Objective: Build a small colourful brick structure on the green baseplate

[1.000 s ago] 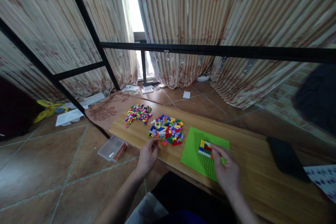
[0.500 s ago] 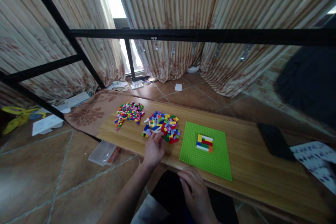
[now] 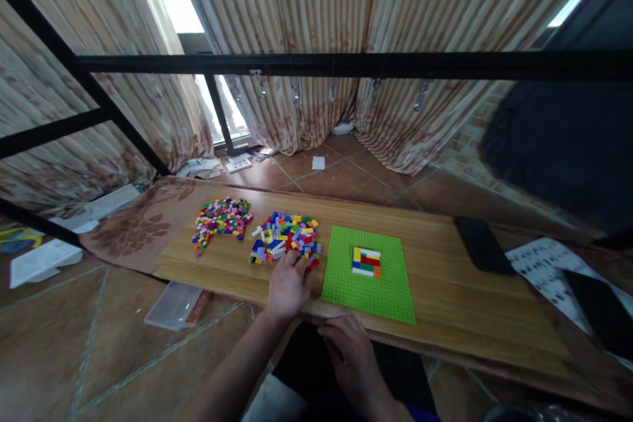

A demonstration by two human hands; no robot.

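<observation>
My left hand [image 3: 289, 287] reaches over the table's front edge to the near side of a pile of mixed toy building bricks [image 3: 284, 234]. Its fingers are bent down among the bricks and look pinched; whatever they grip is hidden. A red brick [image 3: 312, 264] lies right beside the fingertips. To the right is a green baseplate [image 3: 368, 300], bearing a small, roughly square block of bricks [image 3: 366, 262] in yellow, white, red, green, blue and orange. My right hand [image 3: 349, 349] rests below the table edge by my lap, its fingers curled together, with the inside of the hand out of sight.
A heap of smaller colourful pieces [image 3: 225, 217] lies farther left on the wooden table [image 3: 445, 303]. At the right are a black phone-like slab [image 3: 483, 245], a printed sheet [image 3: 537, 270] and another dark device [image 3: 601, 313]. A clear plastic box [image 3: 171, 305] sits on the floor. A black rail [image 3: 316, 64] crosses behind.
The view has swung right, so everything sits farther left in it. My left hand has shifted slightly right along the brick pile. My right hand stays by the table edge.
</observation>
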